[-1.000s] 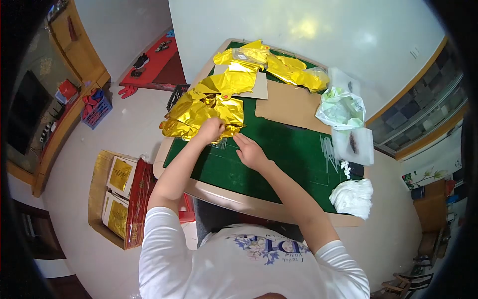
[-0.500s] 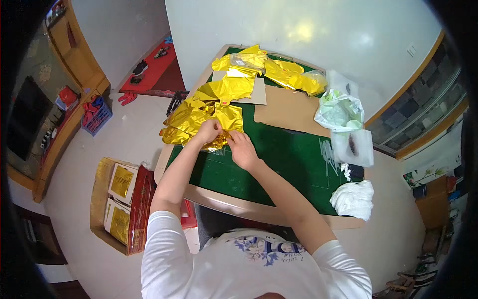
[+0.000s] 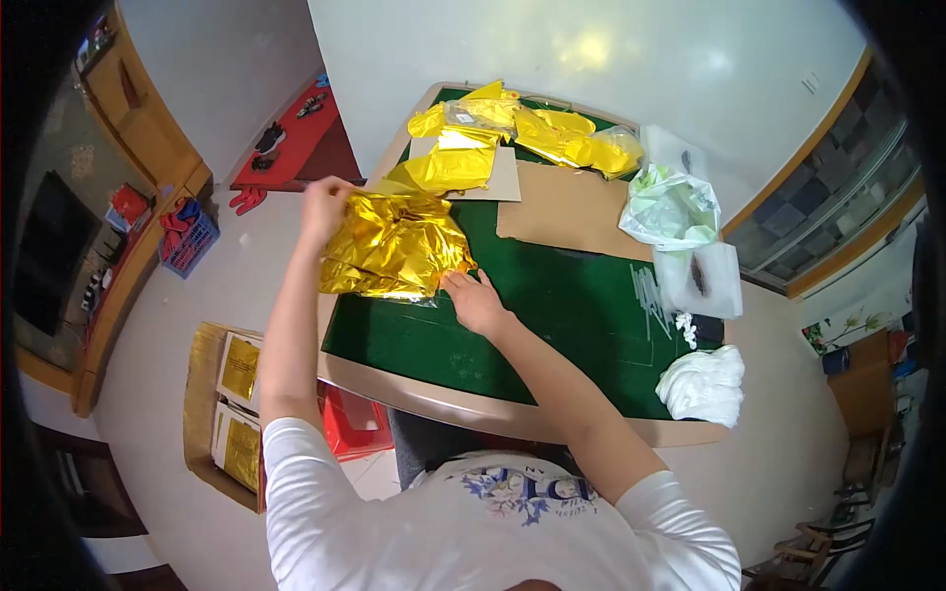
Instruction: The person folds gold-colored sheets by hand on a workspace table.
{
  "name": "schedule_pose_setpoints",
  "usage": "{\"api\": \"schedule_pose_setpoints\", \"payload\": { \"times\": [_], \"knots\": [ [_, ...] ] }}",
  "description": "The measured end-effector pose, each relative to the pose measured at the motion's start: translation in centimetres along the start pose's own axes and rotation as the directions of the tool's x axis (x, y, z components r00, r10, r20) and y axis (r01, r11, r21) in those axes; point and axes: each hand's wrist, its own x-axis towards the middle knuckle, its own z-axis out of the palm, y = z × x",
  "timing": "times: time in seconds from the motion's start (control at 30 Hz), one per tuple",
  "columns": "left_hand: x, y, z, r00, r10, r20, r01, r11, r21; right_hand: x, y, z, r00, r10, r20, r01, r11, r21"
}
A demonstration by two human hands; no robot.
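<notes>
A crinkled, shiny gold foil sheet (image 3: 399, 241) lies spread at the left side of the green-topped table (image 3: 552, 325). My left hand (image 3: 325, 209) is closed at its far left corner, fingers pinching the foil edge. On the near right corner rests my right hand (image 3: 480, 303), its fingers stretched out and touching the foil beside a small orange spot. Under the foil's near edge a strip of clear plastic shows. More gold foil (image 3: 443, 169) lies just beyond the sheet, partly on cardboard.
Gold foil pieces (image 3: 576, 143) lie along the table's back, near a cardboard sheet (image 3: 562, 209). At the right are a plastic bag (image 3: 672, 209), thin white sticks (image 3: 650, 300) and a white cloth bundle (image 3: 702, 384). A carton (image 3: 202, 414) with gold packets stands on the floor left.
My left hand has moved left and away from my right hand, drawing the foil's corner outward. The bunched foil now lies flatter and wider. My right hand stays nearly in place.
</notes>
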Motion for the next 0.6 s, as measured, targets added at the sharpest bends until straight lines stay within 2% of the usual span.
{"api": "schedule_pose_setpoints", "payload": {
  "times": [0.03, 0.1, 0.13, 0.2, 0.27, 0.3, 0.37, 0.47, 0.53, 0.6],
  "knots": [
    [1.1, -0.7, -1.1, 0.999, -0.012, -0.044, 0.012, 1.000, -0.002, 0.0, 0.0, 0.0, 1.000, -0.006, 0.005, 0.006, 1.000, -0.001],
    [2.4, -1.9, -3.0, 0.987, -0.107, -0.122, 0.088, 0.984, -0.152, 0.1, 0.0, -0.1, 1.000, -0.005, 0.010, 0.005, 1.000, 0.010],
    [3.1, -2.2, -3.9, 0.986, -0.042, -0.164, 0.017, 0.989, -0.149, 0.2, 0.0, -0.1, 1.000, -0.006, 0.016, 0.005, 1.000, 0.018],
    [4.3, -2.1, -5.3, 0.979, -0.037, -0.198, -0.025, 0.952, -0.304, 0.3, 0.0, 0.0, 1.000, -0.011, 0.010, 0.010, 1.000, 0.009],
    [4.8, 0.0, -6.7, 0.954, 0.022, -0.300, -0.095, 0.968, -0.231, 0.3, 0.0, 0.1, 1.000, -0.014, 0.007, 0.014, 1.000, -0.001],
    [5.7, -0.1, -7.4, 0.949, 0.000, -0.314, -0.093, 0.955, -0.280, 0.3, 0.0, 0.0, 1.000, -0.014, 0.009, 0.014, 1.000, -0.003],
    [7.5, 0.5, -8.9, 0.920, 0.032, -0.391, -0.142, 0.956, -0.255, 0.2, 0.0, 0.1, 1.000, -0.014, 0.011, 0.014, 1.000, -0.004],
    [8.9, 3.7, -11.0, 0.842, 0.065, -0.536, -0.199, 0.960, -0.196, 0.3, 0.0, 0.2, 1.000, -0.013, 0.020, 0.013, 1.000, -0.005],
    [8.5, 7.4, -12.0, 0.758, 0.124, -0.640, -0.309, 0.933, -0.185, 0.5, 0.0, 0.4, 1.000, 0.000, 0.018, 0.000, 1.000, 0.007],
    [9.4, 9.1, -13.6, 0.663, 0.249, -0.706, -0.521, 0.831, -0.196, 0.4, -0.1, 0.0, 0.999, 0.002, 0.038, -0.001, 1.000, -0.003]
  ]
}}
